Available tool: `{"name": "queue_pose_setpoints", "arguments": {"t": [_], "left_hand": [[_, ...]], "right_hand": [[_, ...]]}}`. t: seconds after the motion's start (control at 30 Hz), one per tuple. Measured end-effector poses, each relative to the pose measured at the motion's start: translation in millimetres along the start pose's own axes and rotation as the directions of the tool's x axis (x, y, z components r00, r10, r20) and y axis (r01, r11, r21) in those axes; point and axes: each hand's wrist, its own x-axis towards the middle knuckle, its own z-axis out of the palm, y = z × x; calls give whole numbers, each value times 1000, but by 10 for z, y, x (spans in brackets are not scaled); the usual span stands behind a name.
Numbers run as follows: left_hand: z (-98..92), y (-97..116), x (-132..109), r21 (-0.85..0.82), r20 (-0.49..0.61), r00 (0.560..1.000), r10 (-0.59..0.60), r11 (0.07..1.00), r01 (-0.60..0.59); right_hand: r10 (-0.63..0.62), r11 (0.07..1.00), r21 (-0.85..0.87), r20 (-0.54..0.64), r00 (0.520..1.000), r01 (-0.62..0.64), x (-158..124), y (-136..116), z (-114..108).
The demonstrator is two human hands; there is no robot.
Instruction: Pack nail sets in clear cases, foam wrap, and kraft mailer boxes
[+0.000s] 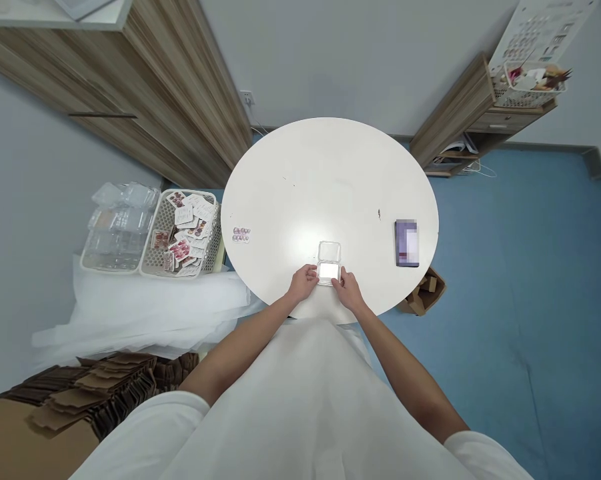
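Note:
A small clear plastic clamshell case lies open on the round white table, near its front edge. My left hand grips the case's near half from the left, fingers curled on its edge. My right hand pinches the same half from the right. The lid half points away from me. A small card of pink press-on nails lies at the table's left edge, well apart from both hands.
A dark phone lies at the table's right. Left of the table stand a basket of nail cards and a basket of clear cases. Flat cardboard pieces are stacked lower left. A small cardboard box sits on the blue floor.

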Motion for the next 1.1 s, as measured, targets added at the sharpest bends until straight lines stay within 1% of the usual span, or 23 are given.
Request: {"name": "queue_pose_setpoints", "arguments": {"t": [0.1,0.23,0.33,0.43,0.53,0.63,0.73,0.83,0.9,0.97,1.0,1.07,1.1], "left_hand": [[28,-42,18,65,-34,999,-12,998,14],[56,-50,1,146,-44,999,2,989,4],[75,-53,-46,228,-54,998,34,973,-21],[94,-63,-108,288,-51,998,31,957,-15],[109,-66,-153,300,-25,999,36,954,-26],[116,-70,-163,293,-39,998,41,956,-27],[121,-99,-151,285,-55,997,52,958,-34],[139,-130,-151,263,-61,996,62,964,-44],[142,-124,-178,244,-82,996,40,970,-18],[95,-98,-211,230,-112,993,22,973,5],[35,-89,-219,224,-101,994,42,974,-18],[-176,-105,-208,237,-103,983,150,964,-122],[-327,-134,-196,253,-133,974,182,957,-144]], "right_hand": [[44,998,-41,9,999,-43,22,27,19],[32,997,-65,39,999,-30,45,47,22],[45,996,-76,36,998,-43,46,58,6],[56,993,-105,68,996,-49,26,68,-18],[28,995,-99,105,994,-18,0,77,-34],[3,997,-79,122,993,6,-1,90,-39],[8,996,-90,131,991,4,27,113,-48],[3,995,-99,110,994,8,29,143,-87],[-22,995,-99,70,997,29,-18,153,-136],[-68,993,-95,18,998,69,-83,139,-184],[-93,992,-86,-9,996,92,-100,120,-198],[-128,988,-98,-101,987,118,-69,55,-180],[-147,985,-112,-118,982,134,-18,5,-142]]}}
